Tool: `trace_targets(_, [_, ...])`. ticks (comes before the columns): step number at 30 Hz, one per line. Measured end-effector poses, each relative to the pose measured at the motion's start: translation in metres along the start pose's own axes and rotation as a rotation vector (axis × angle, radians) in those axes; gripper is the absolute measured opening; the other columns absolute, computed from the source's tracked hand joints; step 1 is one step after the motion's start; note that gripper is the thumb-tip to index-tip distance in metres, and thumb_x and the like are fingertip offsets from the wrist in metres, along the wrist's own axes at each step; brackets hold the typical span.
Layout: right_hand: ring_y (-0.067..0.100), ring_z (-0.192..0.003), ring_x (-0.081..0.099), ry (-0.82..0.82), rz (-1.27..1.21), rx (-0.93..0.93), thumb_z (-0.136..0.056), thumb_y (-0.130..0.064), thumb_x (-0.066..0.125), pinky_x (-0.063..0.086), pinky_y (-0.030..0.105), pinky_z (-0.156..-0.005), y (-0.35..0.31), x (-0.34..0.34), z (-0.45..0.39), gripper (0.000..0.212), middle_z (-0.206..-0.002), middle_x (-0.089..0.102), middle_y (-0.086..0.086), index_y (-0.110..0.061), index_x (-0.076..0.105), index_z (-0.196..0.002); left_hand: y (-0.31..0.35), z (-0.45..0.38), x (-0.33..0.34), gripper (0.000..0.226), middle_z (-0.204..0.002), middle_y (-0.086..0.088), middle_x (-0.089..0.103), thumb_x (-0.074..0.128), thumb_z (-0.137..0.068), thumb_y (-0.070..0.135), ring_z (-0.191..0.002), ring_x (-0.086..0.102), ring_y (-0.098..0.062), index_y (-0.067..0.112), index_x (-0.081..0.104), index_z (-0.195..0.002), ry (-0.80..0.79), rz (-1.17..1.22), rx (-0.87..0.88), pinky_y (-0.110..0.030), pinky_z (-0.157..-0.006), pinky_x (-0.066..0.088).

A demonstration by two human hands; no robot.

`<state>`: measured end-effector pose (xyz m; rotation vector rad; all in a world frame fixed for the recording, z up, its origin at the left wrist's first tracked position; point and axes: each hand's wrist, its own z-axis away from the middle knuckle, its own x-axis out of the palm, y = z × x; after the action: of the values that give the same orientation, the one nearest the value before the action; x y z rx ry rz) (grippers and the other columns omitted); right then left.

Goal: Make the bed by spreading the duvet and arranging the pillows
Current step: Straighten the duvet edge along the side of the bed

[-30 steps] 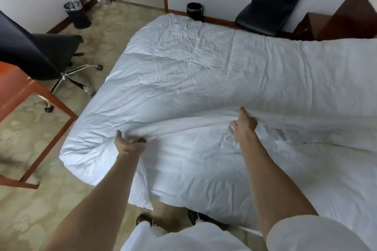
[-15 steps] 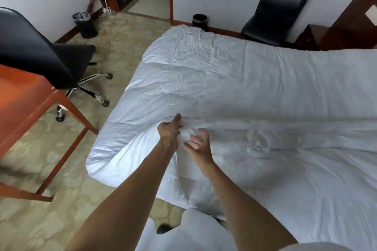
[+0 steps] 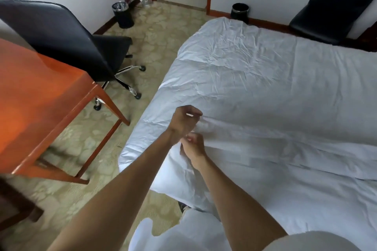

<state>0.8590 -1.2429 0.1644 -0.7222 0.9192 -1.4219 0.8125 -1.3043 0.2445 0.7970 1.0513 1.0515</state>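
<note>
A white, creased duvet (image 3: 255, 71) covers the bed, with a folded edge running across its middle. My left hand (image 3: 184, 121) grips that fold near the bed's left side, fingers curled round the cloth. Just below it, my right hand (image 3: 193, 145) pinches the same bunched white fabric, and the two hands almost touch. The lower layer of white bedding (image 3: 295, 199) hangs over the near edge of the bed. No pillow is in view.
An orange-brown wooden table (image 3: 40, 104) stands at the left, with a black swivel chair (image 3: 67, 38) behind it. Two black bins (image 3: 122, 14) (image 3: 240, 11) stand by the wall. A black padded seat (image 3: 330, 6) leans at the far right. Patterned floor lies between table and bed.
My hands, wide apart on the fold a second ago, have come together at its left end. The view has shifted left, so the bed sits further right in the frame.
</note>
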Motion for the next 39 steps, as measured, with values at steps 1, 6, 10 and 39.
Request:
trace_targets(1, [0.017, -0.048, 0.044, 0.013, -0.148, 0.081, -0.088, -0.007, 0.061, 0.038, 0.023, -0.045, -0.01, 0.008, -0.009, 0.028, -0.055, 0.047, 0.009, -0.006, 0.05, -0.062, -0.004, -0.007, -0.017, 0.021, -0.085, 0.0, 0.066, 0.059, -0.085, 0.002, -0.071, 0.06, -0.016, 0.021, 0.067, -0.08, 0.042, -0.071, 0.019, -0.021, -0.058, 0.047])
trace_targets(6, [0.018, -0.074, 0.066, -0.019, -0.631, 0.267, -0.089, -0.008, 0.068, 0.055, 0.022, -0.054, -0.053, 0.032, -0.058, 0.011, -0.09, 0.068, 0.01, -0.006, 0.063, -0.099, -0.042, -0.023, -0.07, 0.075, -0.126, 0.001, 0.043, 0.071, -0.071, 0.055, -0.121, 0.043, -0.02, 0.033, 0.039, -0.134, -0.01, -0.528, -0.134, -0.043, -0.101, 0.04])
trace_targets(10, [0.017, -0.09, 0.068, -0.058, -0.548, 0.309, -0.085, -0.015, 0.074, 0.057, 0.021, -0.065, -0.074, 0.039, -0.078, 0.028, -0.104, 0.071, 0.009, -0.003, 0.067, -0.109, -0.066, -0.031, -0.077, 0.095, -0.147, -0.001, 0.027, 0.069, -0.075, 0.062, -0.137, 0.029, -0.027, 0.034, 0.015, -0.148, -0.042, -0.604, -0.217, -0.05, -0.107, 0.032])
trace_targets(39, [0.018, -0.071, 0.057, 0.333, 0.462, 0.145, -0.09, -0.055, 0.06, 0.041, 0.028, -0.06, -0.067, 0.198, 0.009, 0.04, -0.076, 0.058, -0.002, -0.017, 0.058, -0.077, -0.06, -0.131, -0.216, 0.03, -0.065, -0.013, 0.049, 0.048, -0.084, 0.005, -0.072, 0.053, -0.041, 0.009, 0.043, -0.055, -0.452, -0.626, 0.503, -0.032, -0.059, 0.038])
